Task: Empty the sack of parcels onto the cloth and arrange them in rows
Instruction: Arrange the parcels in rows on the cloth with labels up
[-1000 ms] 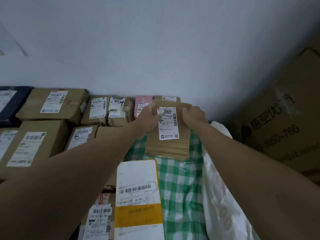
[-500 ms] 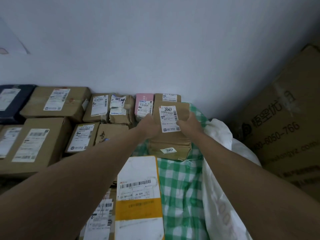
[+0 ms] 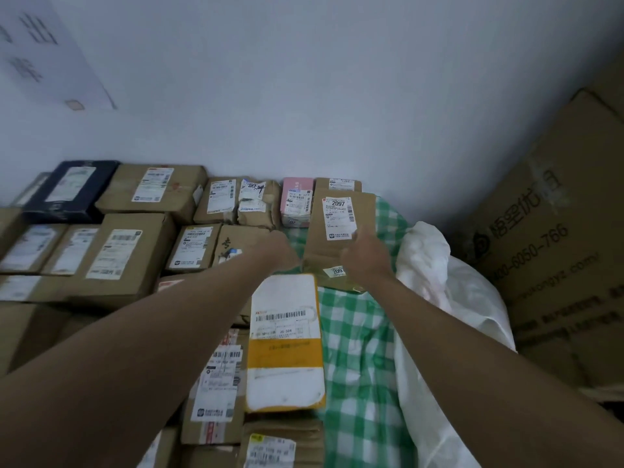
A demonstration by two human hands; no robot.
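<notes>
A brown parcel [image 3: 341,238] with a white label reading 2097 lies on the green-and-white checked cloth [image 3: 358,336], its far end against the back row by the wall. My left hand [image 3: 283,253] is at the parcel's lower left edge, its fingers hidden behind the hand. My right hand [image 3: 366,256] rests on the parcel's lower right part, thumb up beside the label. The white sack [image 3: 449,298] lies crumpled along the cloth's right side. A white-and-yellow parcel [image 3: 285,342] lies just in front of the brown one.
Rows of brown boxes [image 3: 125,251] fill the left side, with a dark blue box [image 3: 71,190] and a pink parcel [image 3: 297,201] in the back row by the wall. A big printed carton [image 3: 553,251] stands at the right.
The brown parcel has gone from being held up in both hands to lying on the cloth near the wall. Both hands have slid back toward its near end.
</notes>
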